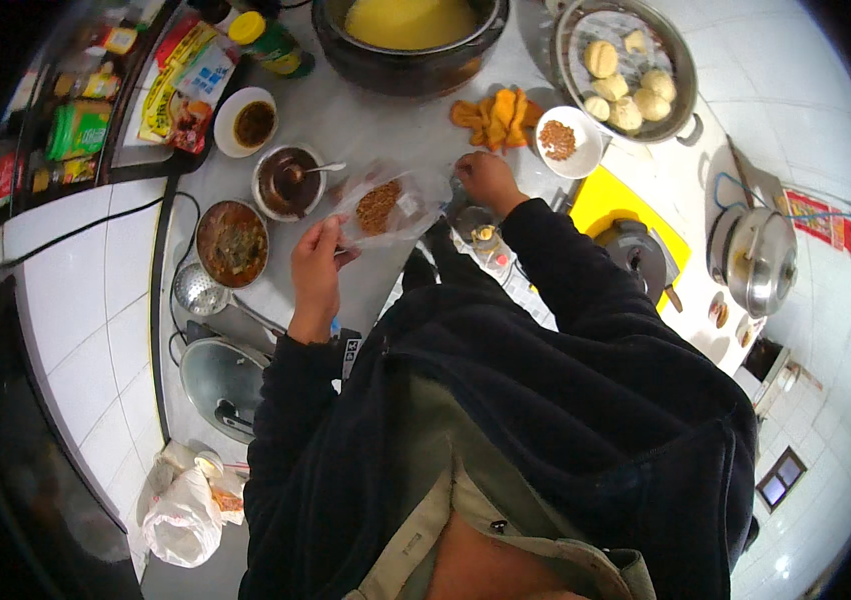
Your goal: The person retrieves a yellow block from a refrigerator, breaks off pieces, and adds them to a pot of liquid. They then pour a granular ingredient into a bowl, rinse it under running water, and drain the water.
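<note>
A clear plastic bag (pixel 414 206) with small brown seeds or granules (pixel 378 208) inside lies over the grey countertop. Its left edge is pinched between the thumb and fingers of my left hand (pixel 318 266). At the bag's right end my right hand (pixel 491 181) has its fingers curled; whether they grip the plastic is hard to make out. Just beyond the right hand, a crumpled orange cloth (pixel 500 120) rests beside a white bowl (pixel 583 165) holding similar brown bits. Left of the bag stands a bowl of dark sauce (pixel 287 184) with a spoon in it.
A large pot of yellow liquid (pixel 410 67) and a steamer pan of pale buns (pixel 684 112) stand at the back. Leftward are a bowl of dark liquid (pixel 227 112), a bowl of stew (pixel 232 244) and a skimmer (pixel 200 289). A yellow board (pixel 598 195) is at right.
</note>
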Demonstrator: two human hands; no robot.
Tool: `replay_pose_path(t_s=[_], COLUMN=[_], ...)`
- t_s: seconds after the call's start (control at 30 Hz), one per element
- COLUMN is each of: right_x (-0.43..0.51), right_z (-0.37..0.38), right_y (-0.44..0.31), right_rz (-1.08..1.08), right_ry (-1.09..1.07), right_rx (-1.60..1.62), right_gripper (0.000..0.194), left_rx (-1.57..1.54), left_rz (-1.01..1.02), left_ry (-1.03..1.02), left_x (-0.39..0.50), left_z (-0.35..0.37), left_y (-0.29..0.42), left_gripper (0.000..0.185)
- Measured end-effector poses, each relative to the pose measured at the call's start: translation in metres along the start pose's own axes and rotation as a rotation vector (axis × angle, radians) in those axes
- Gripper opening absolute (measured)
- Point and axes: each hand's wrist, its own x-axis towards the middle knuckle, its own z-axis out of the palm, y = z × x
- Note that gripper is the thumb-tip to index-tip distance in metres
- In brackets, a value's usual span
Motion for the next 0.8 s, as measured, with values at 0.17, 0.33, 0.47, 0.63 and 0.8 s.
replay_pose_path(t_s=[0.17, 0.33, 0.47, 0.63, 0.8], right_x=[-0.023, -0.002, 0.027, 0.039, 0.044], right_z=[-0.040, -0.008, 0.042, 0.086, 0.087], right_y=[-0.079, -0.156, -0.145, -0.117, -0.121], right_rz=[-0.258, -0.487, -0.316, -0.285, -0.364], right_ry=[0.202, -0.369, -0.634, -0.804, -0.377], right_rx=[0.348, -0.009, -0.198, 0.053, 0.217], right_gripper=[0.013, 0.023, 0.028, 0.031, 0.030], left_rx=[0.023, 0.125, 0.176, 0.142, 0.115], left_rz=[0.024, 0.021, 0.026, 0.043, 0.032], left_ry=[0.022, -0.050, -0.104, -0.097, -0.052], left_x=[-0.004, -0.004, -0.004, -0.006, -0.004], left_z=[-0.002, 0.011, 0.022, 0.022, 0.018], left_y=[0.001, 0.003, 0.004, 0.004, 0.004], left_gripper=[0.032, 0.033, 0.034, 0.034, 0.031])
